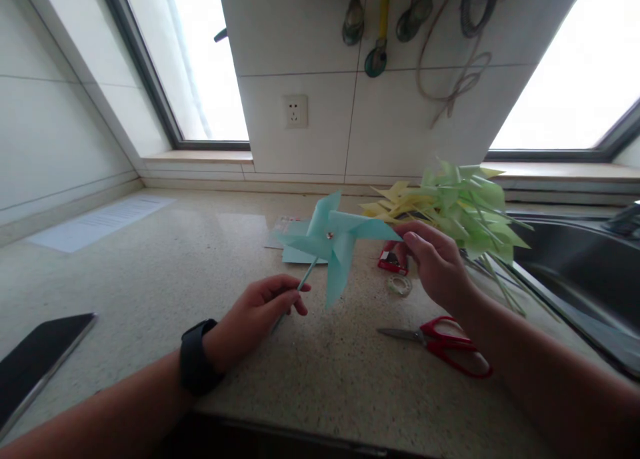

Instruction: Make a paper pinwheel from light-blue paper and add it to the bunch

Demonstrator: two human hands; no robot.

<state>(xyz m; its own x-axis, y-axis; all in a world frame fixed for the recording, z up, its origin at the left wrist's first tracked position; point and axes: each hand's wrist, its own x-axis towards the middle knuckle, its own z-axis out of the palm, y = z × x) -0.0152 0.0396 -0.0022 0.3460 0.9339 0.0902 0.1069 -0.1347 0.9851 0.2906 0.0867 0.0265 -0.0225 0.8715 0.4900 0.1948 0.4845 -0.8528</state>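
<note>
Sink contents unseen — hands hold pinwheel.

A: Pinwheel in the hands: thin matt paper, pale teal, smooth, with a small shiny metal pin at the hub. Its stick looks like smooth plastic or coated paper; I cannot tell which.

B: Confirmed. The pile of pinwheels by the sink is the same matt paper, yellow and light green.

A: Countertop: speckled stone, polished, with a low sheen.

B: Scissors: glossy red plastic handles, bare metal blades. Tape roll: clear, glossy film.

A: Sink: brushed metal, dull reflection. Wall: glazed white tile, smooth.

B: Wristband on the left arm: matt black, rubber-like. Phone: glossy black glass.
</note>
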